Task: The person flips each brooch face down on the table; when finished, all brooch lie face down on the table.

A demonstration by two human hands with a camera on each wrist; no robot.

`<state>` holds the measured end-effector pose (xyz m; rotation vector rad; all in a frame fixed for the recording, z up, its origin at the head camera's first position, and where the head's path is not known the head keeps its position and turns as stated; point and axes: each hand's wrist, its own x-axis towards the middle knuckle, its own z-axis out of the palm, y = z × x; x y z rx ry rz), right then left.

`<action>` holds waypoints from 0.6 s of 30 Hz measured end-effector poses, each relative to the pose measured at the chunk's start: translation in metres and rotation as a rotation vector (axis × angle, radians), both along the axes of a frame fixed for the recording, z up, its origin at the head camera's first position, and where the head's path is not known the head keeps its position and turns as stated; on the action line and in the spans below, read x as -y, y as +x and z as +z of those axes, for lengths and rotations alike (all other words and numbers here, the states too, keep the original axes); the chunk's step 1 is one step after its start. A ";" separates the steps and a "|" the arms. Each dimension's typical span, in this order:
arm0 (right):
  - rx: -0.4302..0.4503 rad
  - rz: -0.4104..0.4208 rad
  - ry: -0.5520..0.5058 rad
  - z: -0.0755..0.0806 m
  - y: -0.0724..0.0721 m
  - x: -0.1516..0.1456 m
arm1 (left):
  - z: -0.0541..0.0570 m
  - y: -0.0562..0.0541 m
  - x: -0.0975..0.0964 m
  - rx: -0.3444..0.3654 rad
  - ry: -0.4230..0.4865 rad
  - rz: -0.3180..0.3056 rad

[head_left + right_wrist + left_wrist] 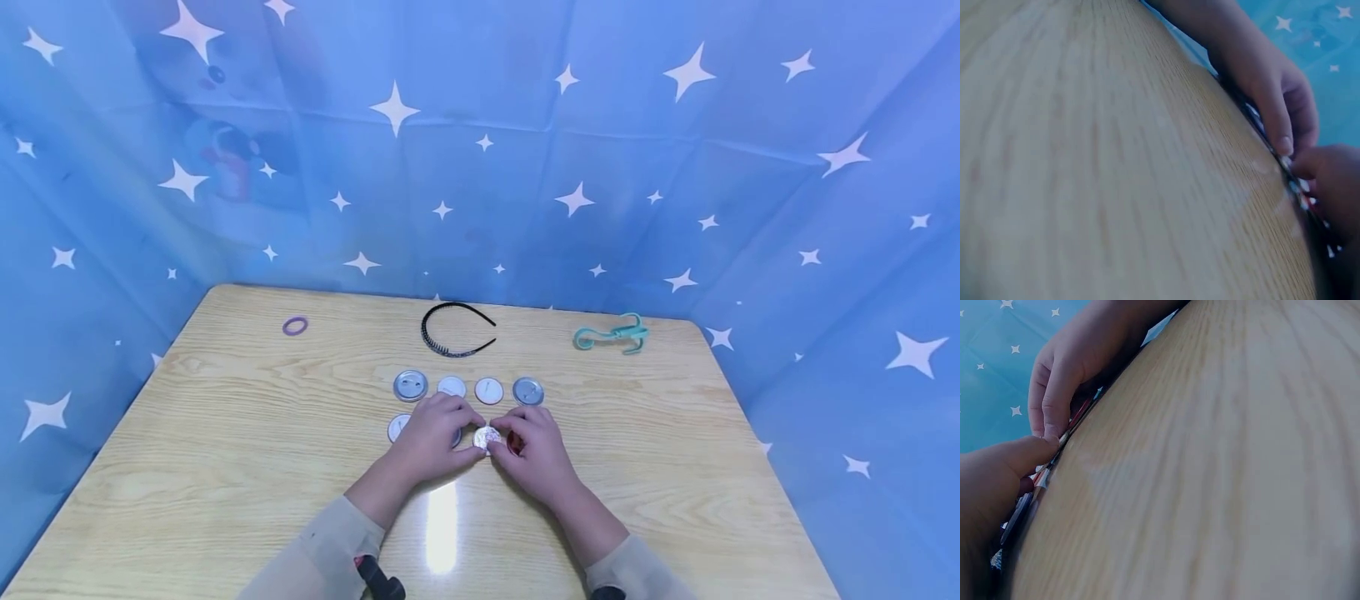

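Note:
In the head view, a shiny, light-patterned button badge [487,438] lies face up between the two hands. My left hand [435,433] grips its left side with thumb and index finger. From the opposite side my right hand [537,454] grips the same badge, thumb and index curved about its edge. A red badge [515,442] shows partly beneath the right hand. Under the left hand, another badge [457,437] is mostly hidden, with a white-backed badge [397,427] beside it. Both wrist views show the fingertips meeting low at the tabletop.
Behind the hands runs a row of pin-backed badges, including a silver one [410,385], a white one [489,390] and a grey one [528,391]. Farther back on the wooden table [262,467] lie a purple hair tie [296,326], a black headband [429,333] and a teal claw clip [615,333].

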<state>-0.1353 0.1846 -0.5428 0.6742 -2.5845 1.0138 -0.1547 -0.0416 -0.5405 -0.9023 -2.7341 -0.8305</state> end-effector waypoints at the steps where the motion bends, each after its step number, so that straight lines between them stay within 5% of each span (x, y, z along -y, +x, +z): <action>1: 0.005 0.000 0.004 0.000 0.000 0.000 | -0.001 0.000 0.000 0.002 0.004 0.000; 18: 0.070 -0.003 0.007 0.004 0.002 0.000 | -0.007 0.000 0.001 0.031 0.025 0.019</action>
